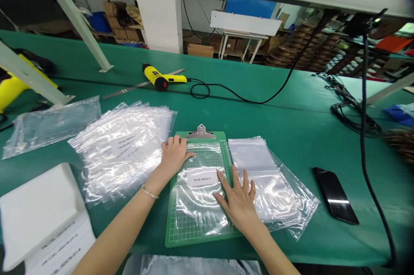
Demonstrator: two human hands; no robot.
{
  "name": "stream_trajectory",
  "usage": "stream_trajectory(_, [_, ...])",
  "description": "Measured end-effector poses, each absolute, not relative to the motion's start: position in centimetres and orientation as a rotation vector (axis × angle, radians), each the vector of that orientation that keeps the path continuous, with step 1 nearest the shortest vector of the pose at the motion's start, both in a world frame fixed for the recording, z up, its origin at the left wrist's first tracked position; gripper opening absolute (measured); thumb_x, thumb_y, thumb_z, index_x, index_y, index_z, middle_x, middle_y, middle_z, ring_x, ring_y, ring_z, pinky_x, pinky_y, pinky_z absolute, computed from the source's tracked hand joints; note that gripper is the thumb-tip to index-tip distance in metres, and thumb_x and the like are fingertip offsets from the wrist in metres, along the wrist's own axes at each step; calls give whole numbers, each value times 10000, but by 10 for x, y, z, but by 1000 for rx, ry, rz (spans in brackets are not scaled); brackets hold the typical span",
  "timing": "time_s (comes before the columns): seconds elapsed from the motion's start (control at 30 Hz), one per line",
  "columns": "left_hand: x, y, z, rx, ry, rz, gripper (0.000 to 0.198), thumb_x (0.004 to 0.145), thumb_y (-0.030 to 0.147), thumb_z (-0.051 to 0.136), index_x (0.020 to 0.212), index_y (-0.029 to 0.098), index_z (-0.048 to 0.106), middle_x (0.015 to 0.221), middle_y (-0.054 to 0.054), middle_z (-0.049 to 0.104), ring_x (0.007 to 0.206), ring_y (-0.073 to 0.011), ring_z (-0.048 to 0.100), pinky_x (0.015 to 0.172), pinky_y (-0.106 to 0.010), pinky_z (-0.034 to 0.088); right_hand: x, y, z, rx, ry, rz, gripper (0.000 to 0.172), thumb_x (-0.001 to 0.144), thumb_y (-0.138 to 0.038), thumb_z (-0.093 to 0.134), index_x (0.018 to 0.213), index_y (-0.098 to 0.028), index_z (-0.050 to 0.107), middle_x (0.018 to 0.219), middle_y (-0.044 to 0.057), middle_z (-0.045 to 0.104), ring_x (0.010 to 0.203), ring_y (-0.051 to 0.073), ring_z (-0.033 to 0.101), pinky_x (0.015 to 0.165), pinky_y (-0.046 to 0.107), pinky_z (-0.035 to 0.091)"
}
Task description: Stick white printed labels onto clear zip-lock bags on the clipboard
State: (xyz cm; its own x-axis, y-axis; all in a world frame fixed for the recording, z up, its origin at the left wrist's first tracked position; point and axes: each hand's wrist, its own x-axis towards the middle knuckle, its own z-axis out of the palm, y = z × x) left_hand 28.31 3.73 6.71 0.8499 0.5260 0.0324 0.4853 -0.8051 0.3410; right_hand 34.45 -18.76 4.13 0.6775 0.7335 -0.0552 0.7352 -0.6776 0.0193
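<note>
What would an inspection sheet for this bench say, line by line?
Surface: green table cover, flat.
Job's things: clear bag with white label lying on green clipboard mat; labelled bag stack to its left, bag pile to its right.
Clutter: black phone, yellow tool, white sheets.
Grippers: left hand flat on the bag's top left corner; right hand flat on its right edge; both open.
Cables: black cord from the yellow tool; cable bundle at right.
Surroundings: cardboard boxes, white table behind.
</note>
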Motion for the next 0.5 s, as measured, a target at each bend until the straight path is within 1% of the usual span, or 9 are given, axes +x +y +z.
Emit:
stream_trajectory(0.03, [287,41,64,2692,757,166,329,861,343,513,1066,87,544,1108,-213,498,1060,-390,415,830,-578,321,342,-190,41,2846,1262,-41,549,839,-466,507,1361,-371,363,1493,109,221,1335,449,100,988,633,185])
stream_trajectory(0.1, [290,46,62,2650,682,128,195,822,307,568,891,125,580,1012,-161,525,1000,-363,447,807,-551,346,339,-193,42,2877,1302,-13,589,836,-470,505,1382,-311,348,1489,125,226,1341,439,84,996,628,173])
stream_trajectory(0.2, [283,48,77,2542,489,95,174,837,320,535,735,178,530,836,-46,559,865,-251,521,788,-442,403,346,-189,48,3059,1307,-65,744,796,-468,547,1429,-228,236,1488,141,221,1346,423,85,992,635,178])
stream_trajectory(0.23, [279,49,88,2506,435,98,199,856,345,499,733,188,510,793,-17,562,808,-211,538,759,-386,427,351,-184,51,3183,1275,-111,812,768,-460,577,1439,-216,190,1479,145,244,1343,412,120,986,631,197])
stream_trajectory(0.3, [271,55,117,2383,356,147,230,876,384,441,744,200,480,731,19,572,708,-155,558,669,-291,453,364,-170,59,3510,1219,-395,881,712,-440,624,1434,-195,180,1381,160,415,1286,374,300,961,590,284])
stream_trajectory(0.33, [268,60,132,2295,335,196,235,871,392,438,740,200,471,703,24,578,674,-143,565,628,-265,454,370,-161,64,3659,1203,-679,848,694,-437,634,1406,-176,255,1261,163,539,1200,352,427,926,553,347])
stream_trajectory(0.4, [261,74,164,2102,340,342,221,826,380,497,710,194,469,629,31,577,614,-135,578,575,-244,448,379,-140,74,3750,1229,-1354,627,670,-442,648,1202,-135,523,914,124,691,925,299,611,812,457,452])
stream_trajectory(0.43, [258,82,178,2023,373,435,206,790,358,545,697,188,474,594,37,569,575,-130,580,551,-237,442,380,-130,80,3702,1269,-1620,487,659,-446,657,1026,-128,621,762,97,695,790,270,639,746,412,477])
stream_trajectory(0.5, [250,99,200,1946,488,619,184,721,304,625,706,175,495,567,48,555,508,-118,580,498,-218,418,376,-112,91,3596,1383,-1837,330,639,-456,678,744,-144,655,610,62,660,617,220,631,647,351,487])
